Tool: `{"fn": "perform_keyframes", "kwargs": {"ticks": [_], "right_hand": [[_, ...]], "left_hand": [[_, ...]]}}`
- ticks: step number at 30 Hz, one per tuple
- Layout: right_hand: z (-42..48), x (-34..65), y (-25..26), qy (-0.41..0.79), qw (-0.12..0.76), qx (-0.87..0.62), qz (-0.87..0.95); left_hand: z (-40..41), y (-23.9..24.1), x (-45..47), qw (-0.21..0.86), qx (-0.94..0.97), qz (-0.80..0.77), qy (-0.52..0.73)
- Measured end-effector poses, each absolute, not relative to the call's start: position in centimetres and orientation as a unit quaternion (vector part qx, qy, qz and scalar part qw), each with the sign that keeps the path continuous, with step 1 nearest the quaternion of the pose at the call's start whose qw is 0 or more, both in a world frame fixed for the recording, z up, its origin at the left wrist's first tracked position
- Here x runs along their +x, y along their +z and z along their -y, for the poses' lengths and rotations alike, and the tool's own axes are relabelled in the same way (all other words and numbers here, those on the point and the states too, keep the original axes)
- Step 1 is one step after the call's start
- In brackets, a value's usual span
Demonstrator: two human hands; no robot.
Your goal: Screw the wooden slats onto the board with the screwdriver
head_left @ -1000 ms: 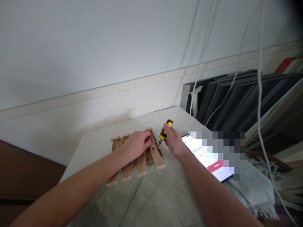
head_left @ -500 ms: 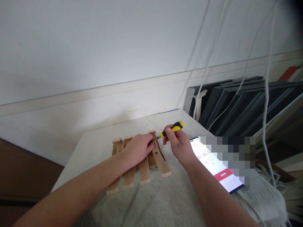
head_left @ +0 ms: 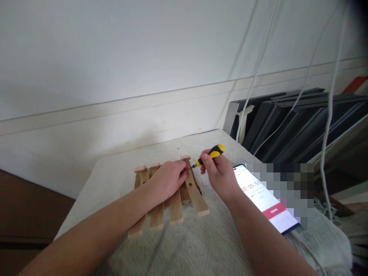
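Observation:
In my right hand is a yellow and black screwdriver, gripped by its handle and tilted down to the left. Its tip meets the upper part of the rightmost wooden slat, close to my left fingertips. My left hand lies over the small slatted wooden frame with its fingers pinched at that slat; whatever they pinch is hidden. A dark screw head shows lower on the same slat. Several pale slats run side by side, partly covered by my left hand and forearm.
A phone with a running timer lies right of my right forearm. Whitish cloth covers the table, which meets a white wall. Dark panels lean at the right, where white cables hang down.
The screwdriver tip has shifted slightly down and left against the slat, with more of its shaft showing. My left hand keeps its place. The view has moved slightly.

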State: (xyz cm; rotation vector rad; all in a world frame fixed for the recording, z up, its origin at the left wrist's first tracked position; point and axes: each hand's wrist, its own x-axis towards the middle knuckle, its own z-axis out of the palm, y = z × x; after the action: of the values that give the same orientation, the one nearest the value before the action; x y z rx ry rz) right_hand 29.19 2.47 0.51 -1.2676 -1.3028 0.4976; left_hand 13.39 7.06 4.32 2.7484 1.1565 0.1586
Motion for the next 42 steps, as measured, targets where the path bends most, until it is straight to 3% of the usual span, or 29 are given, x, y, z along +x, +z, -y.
{"fn": "perform_keyframes", "kwargs": {"ticks": [16,27,34,42], "right_hand": [[-2.9,29.0,0.2,0.241,0.569,-0.574,0.537],[-2.7,28.7,0.2,0.194,0.567,-0.563,0.569],[-2.8,29.0,0.8,0.136,0.527,-0.561,0.624],[-3.9,28.3,3.8,0.114,0.408,-0.569,0.705]], "left_hand": [[-7.2,4.0,13.2,0.088,0.923,-0.369,0.068],[-7.1,4.0,13.2,0.094,0.922,-0.368,0.076],[-7.1,4.0,13.1,0.103,0.919,-0.371,0.083],[-7.4,3.6,13.0,0.132,0.921,-0.351,0.107]]}}
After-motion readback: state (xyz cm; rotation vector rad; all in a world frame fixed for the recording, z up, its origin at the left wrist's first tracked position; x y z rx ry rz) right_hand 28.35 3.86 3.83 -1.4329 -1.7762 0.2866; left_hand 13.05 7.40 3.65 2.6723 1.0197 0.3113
